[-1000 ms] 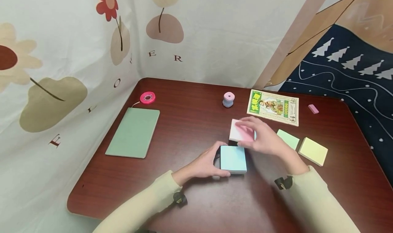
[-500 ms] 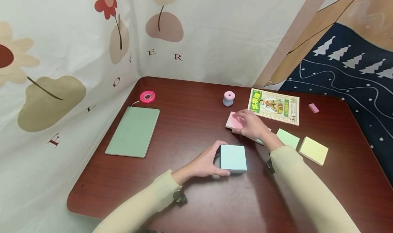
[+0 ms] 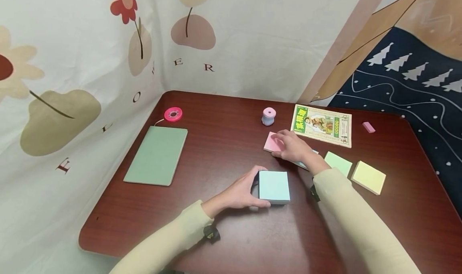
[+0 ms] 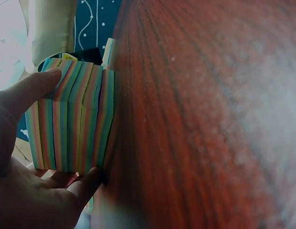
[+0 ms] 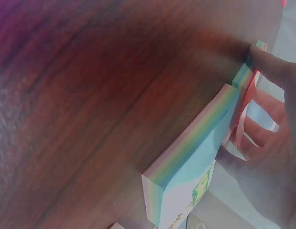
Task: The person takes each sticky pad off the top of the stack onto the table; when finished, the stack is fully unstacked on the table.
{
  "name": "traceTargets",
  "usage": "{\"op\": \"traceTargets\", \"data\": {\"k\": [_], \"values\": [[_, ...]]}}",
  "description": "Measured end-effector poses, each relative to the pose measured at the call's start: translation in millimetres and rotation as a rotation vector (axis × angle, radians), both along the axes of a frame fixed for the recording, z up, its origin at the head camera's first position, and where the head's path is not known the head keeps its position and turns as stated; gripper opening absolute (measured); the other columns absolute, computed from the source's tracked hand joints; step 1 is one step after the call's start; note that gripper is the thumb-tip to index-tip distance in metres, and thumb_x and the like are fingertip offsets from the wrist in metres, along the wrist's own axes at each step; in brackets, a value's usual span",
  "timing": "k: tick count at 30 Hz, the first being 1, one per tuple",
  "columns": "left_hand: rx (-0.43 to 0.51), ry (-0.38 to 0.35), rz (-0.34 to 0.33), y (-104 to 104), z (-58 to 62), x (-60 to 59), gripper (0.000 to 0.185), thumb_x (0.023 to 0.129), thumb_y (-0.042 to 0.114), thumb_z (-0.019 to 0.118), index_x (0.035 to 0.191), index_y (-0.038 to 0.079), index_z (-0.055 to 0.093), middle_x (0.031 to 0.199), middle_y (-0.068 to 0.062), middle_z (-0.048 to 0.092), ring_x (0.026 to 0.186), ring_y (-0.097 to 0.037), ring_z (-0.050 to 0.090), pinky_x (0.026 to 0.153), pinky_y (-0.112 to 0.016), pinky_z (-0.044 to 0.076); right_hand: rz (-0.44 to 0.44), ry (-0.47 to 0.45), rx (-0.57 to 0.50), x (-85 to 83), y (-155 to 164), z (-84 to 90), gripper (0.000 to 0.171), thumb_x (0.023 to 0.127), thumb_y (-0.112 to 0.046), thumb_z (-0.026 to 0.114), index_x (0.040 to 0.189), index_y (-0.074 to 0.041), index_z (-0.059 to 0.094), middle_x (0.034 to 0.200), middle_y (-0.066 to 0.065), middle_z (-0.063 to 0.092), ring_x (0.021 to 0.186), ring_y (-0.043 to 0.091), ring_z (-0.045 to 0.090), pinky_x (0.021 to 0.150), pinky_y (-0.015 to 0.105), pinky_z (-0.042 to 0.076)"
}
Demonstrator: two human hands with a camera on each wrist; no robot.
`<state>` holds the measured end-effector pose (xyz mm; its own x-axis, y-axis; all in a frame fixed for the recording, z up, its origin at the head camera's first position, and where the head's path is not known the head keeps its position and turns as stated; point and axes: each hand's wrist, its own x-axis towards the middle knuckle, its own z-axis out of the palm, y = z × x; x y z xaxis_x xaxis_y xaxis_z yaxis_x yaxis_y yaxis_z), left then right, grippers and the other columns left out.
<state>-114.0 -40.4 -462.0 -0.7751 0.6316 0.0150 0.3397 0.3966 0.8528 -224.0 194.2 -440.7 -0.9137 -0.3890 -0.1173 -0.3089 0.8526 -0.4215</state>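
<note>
The left hand [image 3: 240, 191] holds the stack [image 3: 274, 185] between thumb and fingers; beyond it, the right hand [image 3: 294, 145] pinches the pink pad [image 3: 272, 142] by its edges, low at the tabletop [image 3: 216, 145]. The present step seems to be placing or taking this pad; next, a gentle, level grip is probably needed. The right hand covers much of the pink pad, and whether it touches the blue pad [image 5: 202, 145] I cannot tell.

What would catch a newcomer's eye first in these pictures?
Probably the thick, striped stack of pads in the left hand, near the middle of the table. Farther back, the right hand holds a pink-topped pad. A vivid pink disc stands out near the far left corner.
</note>
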Motion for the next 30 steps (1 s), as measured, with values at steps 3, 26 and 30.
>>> {"op": "traceTargets", "data": {"k": [3,26,30], "values": [[-0.002,-0.006,0.005,0,-0.1,0.3,0.083,0.07,0.031,0.089,0.135,0.02,0.039,0.119,0.004,0.056,0.109,-0.01,0.053,0.096,-0.03,0.042,0.004,-0.015,0.025,1.2,0,1.9,0.066,0.085,-0.036,0.076,0.141,-0.01,0.053,0.145,0.018,0.041,0.132,0.037,0.037,0.105,0.057,0.035],[-0.035,-0.024,-0.01,-1,1.6,-0.3,0.087,0.071,0.034,0.088,0.139,0.017,0.036,0.127,0.002,0.052,0.112,-0.01,0.051,0.097,-0.031,0.042,0.336,0.102,-0.192,107.2,-10,46.7,0.057,0.083,-0.039,0.078,0.132,-0.014,0.062,0.139,0.012,0.052,0.126,0.027,0.048,0.097,0.045,0.045],[-0.036,-0.022,-0.014,-2,2.0,-0.2,0.086,0.072,0.035,0.087,0.139,0.018,0.036,0.125,0.001,0.053,0.11,-0.011,0.052,0.095,-0.03,0.043,0.337,0.101,-0.173,123.3,-13,39.9,0.067,0.079,-0.045,0.081,0.135,-0.014,0.059,0.142,0.011,0.049,0.126,0.025,0.047,0.092,0.04,0.047]]}}
